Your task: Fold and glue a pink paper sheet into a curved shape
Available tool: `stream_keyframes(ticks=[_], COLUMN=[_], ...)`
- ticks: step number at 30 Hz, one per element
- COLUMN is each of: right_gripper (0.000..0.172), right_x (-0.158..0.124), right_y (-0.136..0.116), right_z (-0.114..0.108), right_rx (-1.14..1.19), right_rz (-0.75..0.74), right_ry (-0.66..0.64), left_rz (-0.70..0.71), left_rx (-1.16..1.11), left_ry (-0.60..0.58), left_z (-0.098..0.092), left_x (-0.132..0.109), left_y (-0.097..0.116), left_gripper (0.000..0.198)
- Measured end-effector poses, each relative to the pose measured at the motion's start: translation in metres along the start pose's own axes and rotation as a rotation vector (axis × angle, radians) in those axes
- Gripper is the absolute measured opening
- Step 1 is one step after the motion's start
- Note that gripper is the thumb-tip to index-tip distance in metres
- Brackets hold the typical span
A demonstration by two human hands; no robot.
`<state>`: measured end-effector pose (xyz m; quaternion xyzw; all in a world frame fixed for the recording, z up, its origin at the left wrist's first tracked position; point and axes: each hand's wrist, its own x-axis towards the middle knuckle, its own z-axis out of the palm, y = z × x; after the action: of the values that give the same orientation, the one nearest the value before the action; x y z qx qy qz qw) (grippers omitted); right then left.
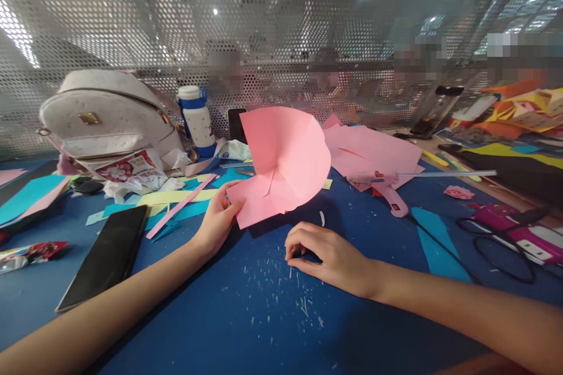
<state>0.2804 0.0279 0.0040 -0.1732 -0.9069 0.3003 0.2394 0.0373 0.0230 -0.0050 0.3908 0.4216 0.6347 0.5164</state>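
Note:
A round-edged pink paper sheet [290,158], with a cut or slit near its middle and curling upward, stands above the blue table [211,316]. My left hand [220,214] pinches its lower left corner between thumb and fingers. Below the sheet's right part, my right hand [329,252] rests close to the table, its fingers curled together with the fingertips meeting the thumb. A thin pale sliver shows just under those fingertips; whether they grip it is too small to tell. Small paper scraps [303,304] lie scattered in front of my right hand.
A pink glue gun [387,184] and more pink paper [373,149] lie at the right, near a magenta power strip [519,231] with black cables. At the left are a black phone [108,255], paper strips [182,205], a white backpack [109,117] and a bottle [196,123].

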Motion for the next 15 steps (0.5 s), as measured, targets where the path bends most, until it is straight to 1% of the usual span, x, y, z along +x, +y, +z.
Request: stream_keyframes(ticks=[3, 5, 12, 13, 15], right_gripper=[0.02, 0.021, 0.014, 0.012, 0.008], right_x=[0.0005, 0.0008, 0.0016, 0.0011, -0.0006], right_y=[-0.0008, -0.0016, -0.0017, -0.0008, 0.0001], right_z=[-0.0014, -0.0026, -0.0044, -0.0036, -0.0023], right_rx=[-0.007, -0.014, -0.093, -0.117, -0.169], right_rz=[0.008, 0.019, 0.019, -0.006, -0.134], right_ry=[-0.026, -0.027, -0.044, -0.042, -0.03], left_rz=[-0.004, -0.005, -0.004, -0.004, -0.003], left_rx=[0.0, 0.002, 0.0, 0.0, 0.001], left_ry=[0.0, 0.002, 0.001, 0.001, 0.002], left_z=[0.0005, 0.0008, 0.0002, -0.0002, -0.0009], left_x=[-0.0004, -0.0007, -0.0008, -0.0009, -0.0011], left_y=[0.0004, 0.0009, 0.0015, 0.0012, 0.0005], left_gripper=[0.05, 0.05, 0.051, 0.051, 0.052])
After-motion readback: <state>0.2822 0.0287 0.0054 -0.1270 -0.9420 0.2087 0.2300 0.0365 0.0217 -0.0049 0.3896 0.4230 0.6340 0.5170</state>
